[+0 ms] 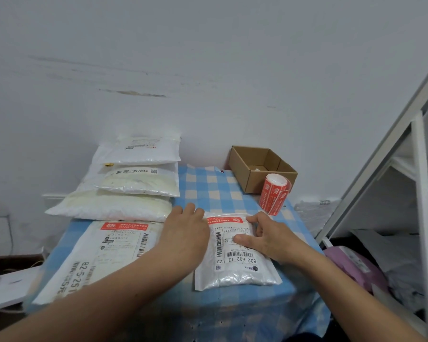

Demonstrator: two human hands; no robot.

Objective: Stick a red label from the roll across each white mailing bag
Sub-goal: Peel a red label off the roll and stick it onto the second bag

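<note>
A small white mailing bag [235, 265] lies on the blue checked tablecloth [213, 193] in front of me, with a red label [224, 220] stuck across its far end. My left hand [185, 230] lies flat, palm down, on the bag's left side, fingers at the label's left end. My right hand [265, 233] presses its fingers on the bag's right side, the thumb on the printed shipping label. To the left lies a bigger white bag [97, 255] that also bears a red label [124, 226]. The red label roll [273, 192] stands at the back right.
A pile of white mailing bags [134, 178] is stacked at the back left against the wall. An open cardboard box [260, 166] sits behind the roll. A white shelf frame [415, 193] and purple and grey parcels [356, 265] are on the right.
</note>
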